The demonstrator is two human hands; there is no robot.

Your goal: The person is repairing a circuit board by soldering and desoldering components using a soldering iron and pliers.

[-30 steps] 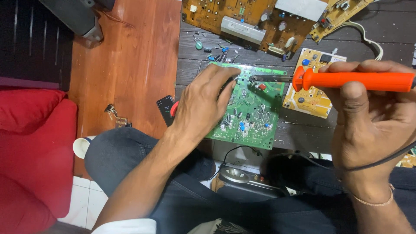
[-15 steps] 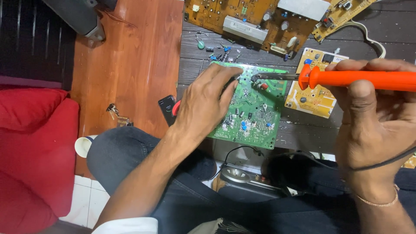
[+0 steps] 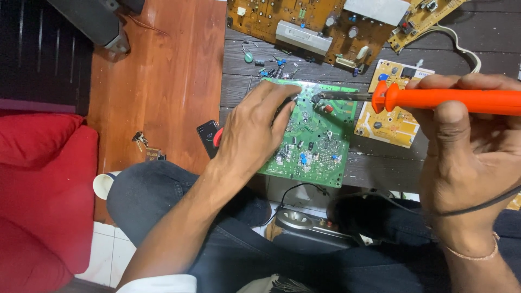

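hands: 2, left hand and right hand | soldering iron: 1, orange | circuit boards: 4, green board, small yellow board, large brown board, brown board at top right | key bunch: 1 | white cup: 1 | red cushion: 1

Dark plank surface under green circuit board, yellow board, brown boards, loose components.
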